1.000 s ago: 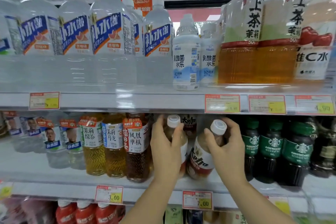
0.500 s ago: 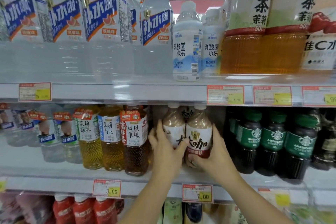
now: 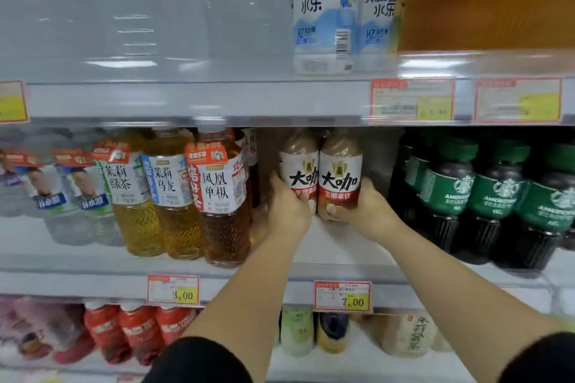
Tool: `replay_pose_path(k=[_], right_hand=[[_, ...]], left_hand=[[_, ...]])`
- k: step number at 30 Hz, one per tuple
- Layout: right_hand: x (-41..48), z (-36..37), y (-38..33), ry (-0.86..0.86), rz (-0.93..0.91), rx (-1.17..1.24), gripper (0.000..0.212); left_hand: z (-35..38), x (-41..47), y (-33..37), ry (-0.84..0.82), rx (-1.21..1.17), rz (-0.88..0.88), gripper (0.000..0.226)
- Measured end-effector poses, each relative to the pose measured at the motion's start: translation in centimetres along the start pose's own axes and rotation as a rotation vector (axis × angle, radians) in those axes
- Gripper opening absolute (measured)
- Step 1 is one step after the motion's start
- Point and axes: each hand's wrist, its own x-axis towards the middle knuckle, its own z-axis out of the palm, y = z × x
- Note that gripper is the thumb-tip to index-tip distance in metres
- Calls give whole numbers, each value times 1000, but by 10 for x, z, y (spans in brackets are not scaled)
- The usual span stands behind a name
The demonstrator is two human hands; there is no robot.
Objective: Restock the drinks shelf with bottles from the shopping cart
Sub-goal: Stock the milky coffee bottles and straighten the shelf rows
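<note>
Currently gripped: your left hand [image 3: 287,208] wraps the left latte bottle [image 3: 299,165], your right hand [image 3: 364,211] the right latte bottle [image 3: 340,171].
Place: both upright, touching, directly above the 7.00 price tag [image 3: 342,296]; bases hidden by your hands.
Neighbours: tea bottle [image 3: 222,196] up-left of that tag, Starbucks bottles [image 3: 448,196] up-right.
Risk: snagging a label as you let go could tip either one; a wide left wrist could knock the tea bottle.
</note>
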Motion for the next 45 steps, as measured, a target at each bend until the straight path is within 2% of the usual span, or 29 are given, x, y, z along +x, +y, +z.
replay_pose_path(k=[2, 5, 11, 25, 31, 34, 38, 42, 45], right_hand=[[15, 6, 4, -3, -23, 3, 74], [29, 13, 4, -3, -54, -32, 65], [48, 19, 3, -5, -74, -94, 54], [54, 32, 14, 114, -88, -67, 56], [54, 34, 15, 151, -53, -102, 56], [51, 33, 12, 150, -49, -124, 56], [49, 29, 7, 109, -29, -133, 54], [30, 11, -4, 32, -48, -206, 44], [-14, -1, -18, 11, -200, -163, 36]], left_hand=[[8, 11, -2, 36, 28, -3, 76], [16, 33, -8, 50, 71, -35, 78], [28, 72, -7, 65, 41, -62, 66], [41, 117, -16, 26, 30, -34, 61], [44, 121, -21, 22, 33, -11, 68], [41, 113, -17, 7, 71, -39, 68], [28, 79, 0, -33, 79, 12, 44], [-8, 17, 11, -73, -96, 140, 35], [-43, -44, 5, -138, -195, 308, 38]])
